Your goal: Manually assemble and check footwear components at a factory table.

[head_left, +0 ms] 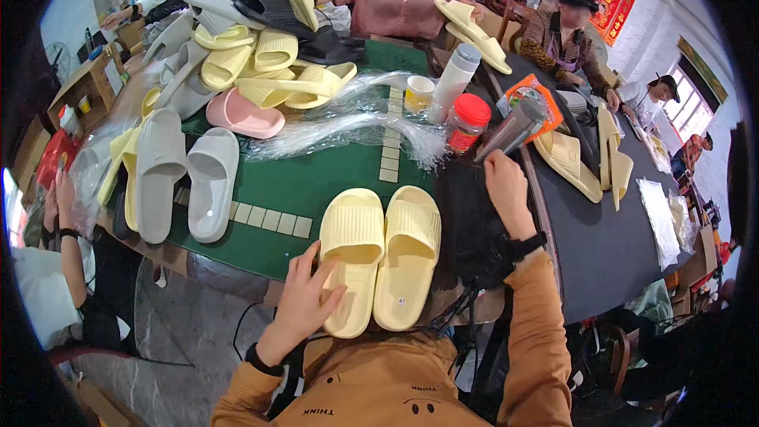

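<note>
Two pale yellow slippers stand side by side at the near table edge, toes pointing away from me. My left hand [304, 296] grips the side of the left slipper [352, 229], thumb and a finger over its footbed, other fingers along its outer edge. The right slipper [411, 245] is untouched and carries a small white sticker in its heel. Farther right, my right hand [507, 190] has its fingers curled in at the lower end of a grey cylindrical object [518, 125]. Its fingertips are partly hidden, so what they pinch is unclear.
Clear plastic bags [356, 130] lie across the green tabletop [269, 166]. Grey slippers [212, 182], a pink slipper [245, 113] and a yellow pile rise at left. A red-lidded jar [468, 122], a white bottle [455, 83] and a cup [419, 93] stand ahead. Several people sit around.
</note>
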### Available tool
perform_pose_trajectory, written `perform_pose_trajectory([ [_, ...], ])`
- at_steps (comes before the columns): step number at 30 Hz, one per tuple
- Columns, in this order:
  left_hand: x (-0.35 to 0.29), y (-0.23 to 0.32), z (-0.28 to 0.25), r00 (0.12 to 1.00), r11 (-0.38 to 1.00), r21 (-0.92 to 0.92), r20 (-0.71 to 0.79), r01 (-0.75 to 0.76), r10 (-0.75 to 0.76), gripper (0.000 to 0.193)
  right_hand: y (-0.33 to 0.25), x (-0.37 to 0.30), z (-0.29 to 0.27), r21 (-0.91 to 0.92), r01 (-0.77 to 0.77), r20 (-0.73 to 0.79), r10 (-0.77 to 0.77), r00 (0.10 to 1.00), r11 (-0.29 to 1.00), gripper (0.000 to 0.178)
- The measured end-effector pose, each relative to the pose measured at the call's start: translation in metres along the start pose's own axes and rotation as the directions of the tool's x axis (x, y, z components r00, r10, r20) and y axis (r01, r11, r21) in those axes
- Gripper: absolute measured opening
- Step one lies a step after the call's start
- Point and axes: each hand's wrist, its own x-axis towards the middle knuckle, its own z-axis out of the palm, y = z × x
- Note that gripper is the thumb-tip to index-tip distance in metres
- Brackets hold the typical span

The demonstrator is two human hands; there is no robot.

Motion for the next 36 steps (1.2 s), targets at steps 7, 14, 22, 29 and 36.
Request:
perform_pose_trajectory([
  [7,0.079,-0.022,-0.074,0.984,0.951,-0.306,0.156,-0.038,0.089,0.025,0.011,-0.035,-0.049,0.123,-0.066,-0.027,0.07,0.997,0.99,0.011],
  [14,0.226,-0.104,0.011,0.917,0.934,0.235,0.359,-0.268,0.173,0.051,-0.003,-0.062,-0.059,0.324,-0.067,-0.049,0.088,0.995,0.944,0.006],
  [22,0.252,-0.123,0.07,0.914,0.839,0.544,0.352,-0.027,-0.199,0.065,0.007,-0.106,-0.107,0.729,-0.267,-0.126,0.506,0.853,0.631,0.014],
  [29,0.261,-0.118,0.068,0.886,0.808,0.589,0.383,-0.018,-0.26,0.064,0.011,-0.126,-0.143,0.902,0.037,-0.384,0.761,0.523,0.43,0.02],
  [36,0.246,-0.1,0.046,0.941,0.913,0.409,0.309,0.001,-0.139,0.05,-0.009,-0.153,-0.17,0.906,0.124,-0.377,0.635,0.674,0.406,0.016],
])
